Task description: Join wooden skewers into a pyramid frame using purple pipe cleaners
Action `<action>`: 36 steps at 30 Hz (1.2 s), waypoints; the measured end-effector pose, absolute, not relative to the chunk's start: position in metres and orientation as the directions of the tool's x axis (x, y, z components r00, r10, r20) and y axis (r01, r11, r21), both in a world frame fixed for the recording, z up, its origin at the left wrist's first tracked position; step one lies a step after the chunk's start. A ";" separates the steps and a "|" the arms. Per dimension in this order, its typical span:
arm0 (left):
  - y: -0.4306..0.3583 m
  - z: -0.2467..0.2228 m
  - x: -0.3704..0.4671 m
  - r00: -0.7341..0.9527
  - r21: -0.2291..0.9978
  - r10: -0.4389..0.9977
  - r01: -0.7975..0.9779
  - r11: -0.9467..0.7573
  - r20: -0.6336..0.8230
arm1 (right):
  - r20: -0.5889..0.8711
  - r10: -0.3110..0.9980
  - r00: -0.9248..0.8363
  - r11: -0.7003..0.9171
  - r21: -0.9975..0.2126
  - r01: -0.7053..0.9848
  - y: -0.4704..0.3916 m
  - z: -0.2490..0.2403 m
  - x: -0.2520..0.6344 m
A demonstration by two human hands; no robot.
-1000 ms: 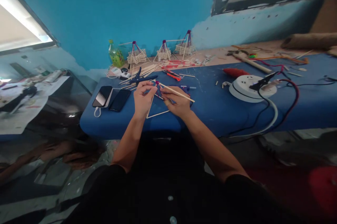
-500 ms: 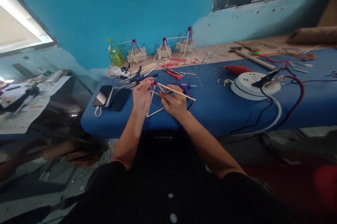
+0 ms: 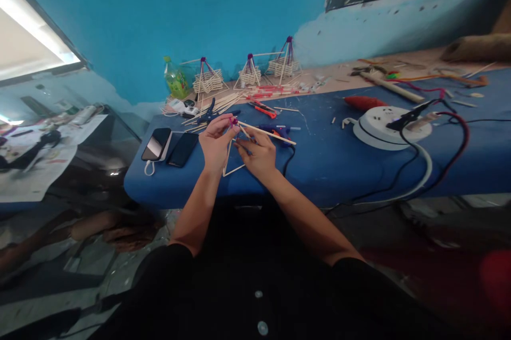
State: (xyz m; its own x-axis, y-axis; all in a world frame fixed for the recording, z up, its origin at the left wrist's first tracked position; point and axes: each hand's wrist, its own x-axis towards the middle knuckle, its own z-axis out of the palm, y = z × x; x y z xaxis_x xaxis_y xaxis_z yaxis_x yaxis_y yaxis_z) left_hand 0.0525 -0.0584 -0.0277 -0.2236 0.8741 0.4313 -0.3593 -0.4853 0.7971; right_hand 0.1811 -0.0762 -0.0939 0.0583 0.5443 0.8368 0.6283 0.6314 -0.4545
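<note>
Both hands are on a frame of thin wooden sticks, bound at its top with purple yarn. My left hand pinches this bound joint between thumb and fingers. On the right, my right hand has its fingers closed around the sticks just below the joint; a bit of purple yarn shows by its fingertips, but I cannot tell whether it is gripped. One long stick slants out to the right above my right hand. The frame's lower corner shows between my wrists, over the blue tabletop.
Behind my right hand lies a blue glue gun. An orange box cutter, loose sticks and dark blue clamp lie farther back. Several stick models line the wall. Two phones lie left; a power strip stands right.
My right hand has moved slightly left and up, nearer the yarn-bound joint. My left fingers have shifted their pinch a little, and the long stick's outer end has risen slightly.
</note>
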 end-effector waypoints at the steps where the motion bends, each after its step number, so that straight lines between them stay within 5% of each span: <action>1: -0.059 -0.028 0.053 -0.234 0.798 0.864 -0.333 -0.502 0.446 | 0.826 0.562 0.034 0.618 -0.447 0.647 -0.078 -0.094 0.181; 8: -0.054 -0.031 0.055 -0.267 0.773 0.838 -0.327 -0.543 0.476 | 0.839 0.544 -0.037 0.708 -0.434 0.557 -0.094 -0.085 0.190; 16: -0.053 -0.030 0.055 -0.247 0.799 0.863 -0.330 -0.502 0.440 | 0.556 0.831 0.034 0.538 -0.817 0.207 -0.081 -0.056 0.221; 25: -0.049 -0.025 0.054 -0.158 0.803 0.897 -0.402 -0.441 0.413 | 0.297 0.878 -0.375 0.341 -0.939 0.054 -0.056 -0.009 0.224; 31: -0.035 -0.012 0.046 -0.064 0.830 0.933 -0.438 -0.345 0.355 | 0.154 0.946 -0.287 0.145 -0.988 -0.050 -0.051 -0.010 0.216; 36: -0.017 -0.005 0.042 0.053 0.852 0.927 -0.416 -0.318 0.372 | 0.227 0.962 -0.148 0.214 -0.972 -0.099 -0.042 -0.006 0.231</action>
